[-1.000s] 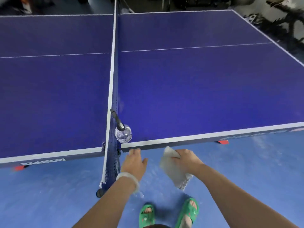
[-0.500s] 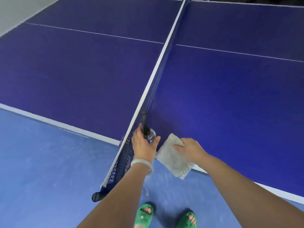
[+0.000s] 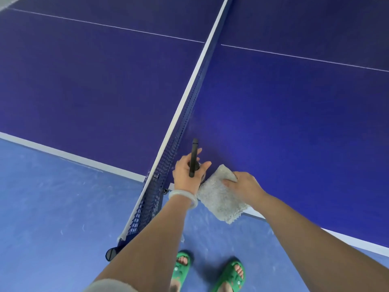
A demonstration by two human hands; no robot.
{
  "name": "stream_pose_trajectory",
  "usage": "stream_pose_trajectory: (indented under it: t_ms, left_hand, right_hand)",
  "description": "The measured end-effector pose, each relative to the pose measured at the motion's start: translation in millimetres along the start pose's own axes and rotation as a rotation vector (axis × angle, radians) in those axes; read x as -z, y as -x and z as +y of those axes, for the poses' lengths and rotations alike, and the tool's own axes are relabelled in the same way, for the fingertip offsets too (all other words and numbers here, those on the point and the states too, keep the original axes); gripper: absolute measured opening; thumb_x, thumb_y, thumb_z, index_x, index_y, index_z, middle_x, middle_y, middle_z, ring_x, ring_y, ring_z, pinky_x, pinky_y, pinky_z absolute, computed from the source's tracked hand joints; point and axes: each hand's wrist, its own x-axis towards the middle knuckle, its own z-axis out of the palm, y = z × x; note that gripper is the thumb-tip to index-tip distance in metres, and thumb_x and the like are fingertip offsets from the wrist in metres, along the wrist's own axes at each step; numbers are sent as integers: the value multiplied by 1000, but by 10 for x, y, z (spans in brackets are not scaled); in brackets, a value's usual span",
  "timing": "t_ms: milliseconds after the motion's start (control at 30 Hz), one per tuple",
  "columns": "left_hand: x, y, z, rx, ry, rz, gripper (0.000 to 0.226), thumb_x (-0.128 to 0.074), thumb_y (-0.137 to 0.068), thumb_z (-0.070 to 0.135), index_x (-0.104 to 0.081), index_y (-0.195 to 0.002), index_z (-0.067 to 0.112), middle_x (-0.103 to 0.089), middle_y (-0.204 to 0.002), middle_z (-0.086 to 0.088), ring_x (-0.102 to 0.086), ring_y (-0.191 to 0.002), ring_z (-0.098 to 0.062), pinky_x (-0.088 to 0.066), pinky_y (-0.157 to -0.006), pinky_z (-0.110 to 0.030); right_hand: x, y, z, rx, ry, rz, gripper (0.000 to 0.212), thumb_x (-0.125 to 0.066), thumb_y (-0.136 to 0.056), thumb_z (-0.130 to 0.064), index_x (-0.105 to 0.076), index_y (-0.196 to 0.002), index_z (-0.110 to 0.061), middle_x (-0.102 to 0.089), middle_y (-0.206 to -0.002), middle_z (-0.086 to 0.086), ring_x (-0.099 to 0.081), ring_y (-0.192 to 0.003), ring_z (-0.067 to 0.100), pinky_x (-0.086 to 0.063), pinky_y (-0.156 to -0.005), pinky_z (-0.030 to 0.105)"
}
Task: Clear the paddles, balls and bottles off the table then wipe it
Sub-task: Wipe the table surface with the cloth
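A clear bottle with a black strap handle (image 3: 193,159) stands at the near edge of the blue table (image 3: 284,127), just right of the net (image 3: 179,131). My left hand (image 3: 186,173) grips the bottle from the near side, so most of its body is hidden. My right hand (image 3: 242,184) holds a folded grey cloth (image 3: 221,199) against the table's near edge, right beside the bottle. No paddles or balls are in view.
The net runs diagonally across the table, and its post clamp (image 3: 112,252) sticks out over the blue floor (image 3: 52,207). My feet in green sandals (image 3: 208,272) stand on the floor close to the table edge.
My left hand reached from below the table edge to the bottle and closed round it. My right hand brought the cloth up onto the table's edge. My view swung left.
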Motion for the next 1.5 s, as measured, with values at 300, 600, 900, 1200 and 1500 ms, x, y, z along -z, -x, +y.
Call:
stream_pose_trajectory:
  t_ms: [300,600,900,1200,1500]
  left_hand:
    - [155,335,-6,27,-49,-131,14,-73,-87,21,-63,-92,29,-67,-84,-14,-65,-65,-20,-54,-67,-33]
    - [212,651,-15,83,-12,-427,20,-72,-88,8,-57,-95,-3,-49,-69,-11,-43,-48,-9,-38,-44,-10]
    - [-399,1294,-38,119,-114,-771,24,-77,-83,15,-55,-72,15,-42,-52,-9,-38,-48,-22,-32,-41,-23]
    - [-1217,2396,59,-44,-337,-938,21,-77,-85,20,-62,-80,5,-59,-65,-3,-54,-59,-19,-41,-41,-10]
    - [-2189,4075,-53,-200,-497,-1126,20,-77,-84,22,-66,-81,6,-63,-68,-1,-58,-59,-10,-42,-44,-9]
  right_hand:
    - [-74,287,45,-98,15,27,26,-59,-94,-37,-66,-96,-12,-64,-89,3,-58,-77,19,-46,-63,31]
    - [-95,921,278,-258,-111,198,25,-57,-95,-32,-65,-99,-9,-60,-85,0,-54,-77,18,-40,-59,24]
    - [-159,1959,998,-442,-297,371,18,-60,-93,-32,-69,-96,-17,-67,-93,3,-62,-90,23,-44,-75,28]
    - [-314,3002,2015,-567,-473,600,21,-57,-96,-26,-62,-87,-7,-60,-82,2,-53,-76,20,-37,-60,29]
    - [-617,4555,3433,-798,-937,959,19,-59,-93,-23,-67,-91,-6,-59,-75,2,-53,-71,22,-42,-60,29]
